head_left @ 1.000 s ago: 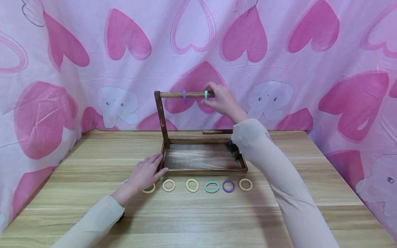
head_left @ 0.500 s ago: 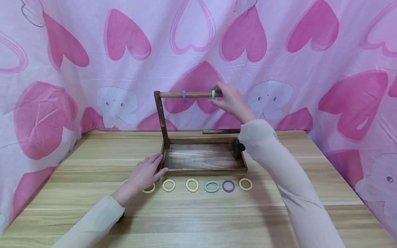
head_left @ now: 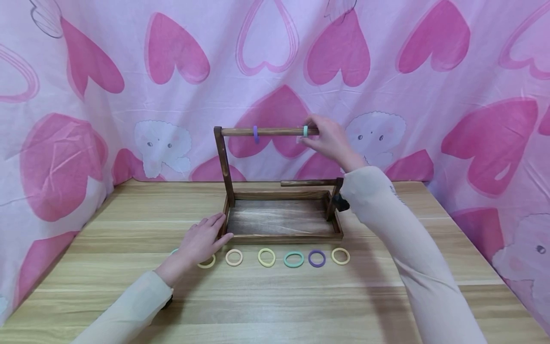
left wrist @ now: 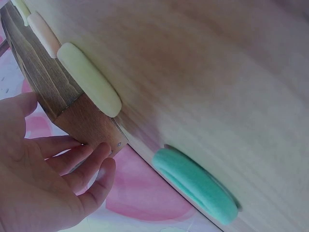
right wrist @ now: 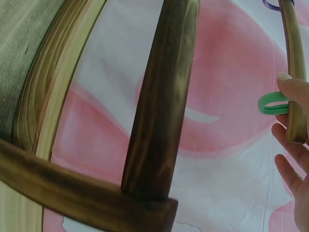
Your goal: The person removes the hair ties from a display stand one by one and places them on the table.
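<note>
My right hand [head_left: 328,139] pinches a mint green hair tie [head_left: 305,131] that loops around the upper bar [head_left: 279,131] of a dark wooden stand. In the right wrist view, that green hair tie [right wrist: 264,104] sits a little short of the bar's free end, with thumb and fingers about it. Farther left on the same bar hangs a purple hair tie [head_left: 255,134]. My left hand [head_left: 201,240] rests at the front left corner of the stand's tray [head_left: 279,237], fingers spread and loosely bent. From the left wrist, its fingertips appear against the wooden side [left wrist: 94,123].
Several hair ties lie in a row before the tray, among them a purple one [head_left: 316,258], a green one [head_left: 294,259] and a pink one [head_left: 234,257]. My left hand partly covers the leftmost ones. A lower bar [head_left: 307,183] juts left from the stand's short right post [head_left: 335,200].
My right hand and the mint green hair tie have moved right along the upper bar toward its free end. The left hand and the purple hair tie on the bar stay in place.
</note>
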The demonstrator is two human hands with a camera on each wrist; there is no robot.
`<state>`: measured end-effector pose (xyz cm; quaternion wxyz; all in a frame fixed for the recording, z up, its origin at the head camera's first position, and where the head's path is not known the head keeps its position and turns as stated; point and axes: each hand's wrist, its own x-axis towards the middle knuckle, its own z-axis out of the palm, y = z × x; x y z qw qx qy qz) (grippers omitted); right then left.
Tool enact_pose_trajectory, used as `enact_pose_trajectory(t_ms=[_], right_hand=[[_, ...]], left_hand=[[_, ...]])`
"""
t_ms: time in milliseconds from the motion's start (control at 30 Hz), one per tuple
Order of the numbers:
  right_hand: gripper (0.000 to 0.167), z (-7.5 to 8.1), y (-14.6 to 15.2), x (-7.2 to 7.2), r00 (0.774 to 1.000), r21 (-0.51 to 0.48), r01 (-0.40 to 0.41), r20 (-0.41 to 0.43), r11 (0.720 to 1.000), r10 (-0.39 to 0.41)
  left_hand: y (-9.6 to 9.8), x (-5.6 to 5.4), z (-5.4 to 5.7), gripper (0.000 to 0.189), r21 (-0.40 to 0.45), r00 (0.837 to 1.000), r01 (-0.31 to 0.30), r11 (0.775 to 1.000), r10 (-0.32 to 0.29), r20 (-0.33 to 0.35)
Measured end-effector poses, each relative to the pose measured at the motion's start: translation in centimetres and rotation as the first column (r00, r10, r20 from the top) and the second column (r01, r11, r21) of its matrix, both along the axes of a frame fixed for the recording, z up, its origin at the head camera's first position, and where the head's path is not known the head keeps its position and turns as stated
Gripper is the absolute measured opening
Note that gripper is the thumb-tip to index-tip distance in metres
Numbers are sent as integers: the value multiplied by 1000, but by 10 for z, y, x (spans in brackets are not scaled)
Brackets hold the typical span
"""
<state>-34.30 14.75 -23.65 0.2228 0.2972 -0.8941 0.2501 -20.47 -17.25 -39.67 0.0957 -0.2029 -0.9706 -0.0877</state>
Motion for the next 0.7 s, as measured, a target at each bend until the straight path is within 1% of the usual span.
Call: enact_pose_trajectory(t_ms=[167, 300, 433, 700], right_hand=[[25, -1, 7, -1, 1000, 7, -8, -22, 1000, 8], [22, -1, 13, 1, 1000, -1, -11, -17, 1000, 11], [21, -1, 19, 2, 1000, -8, 0, -7, 1000, 0], [24, -3, 28, 2, 999, -7, 32, 4, 999, -32]], left_hand=[[0, 0, -1, 58, -4, 1000, -1, 1000, 1, -2], [0, 0, -1, 58, -3, 1000, 0, 1000, 0, -5], [0, 0, 0, 58, -1, 1000, 0, 1000, 0, -6], [0, 1, 1, 58, 3, 1000, 0, 1000, 0, -3]])
